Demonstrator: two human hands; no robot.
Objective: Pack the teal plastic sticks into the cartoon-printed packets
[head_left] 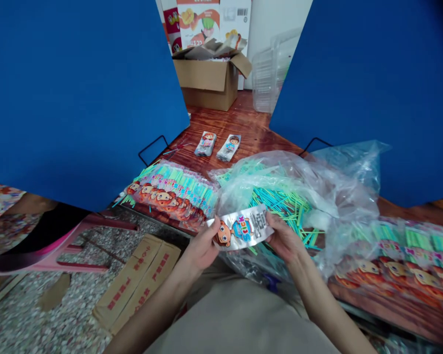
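A silver printed packet (243,227) with a cartoon face and the word "STICK" is stretched between my two hands, above the table's near edge. My left hand (205,241) pinches its left end, thumb on top. The right end is gripped by my right hand (285,237); its fingers are partly hidden behind. Just beyond the packet lies a clear plastic bag (299,177) full of thin green and blue sticks (280,199). Filled clear packets with cartoon faces (173,191) lie in a row to the left.
More filled packets (402,260) lie at the right. Two small stacks of silver packets, one left (205,143) and one right (229,147), sit farther back. An open cardboard box (206,78) stands behind. Blue panels (77,88) flank both sides. A flattened carton (138,280) is on the floor.
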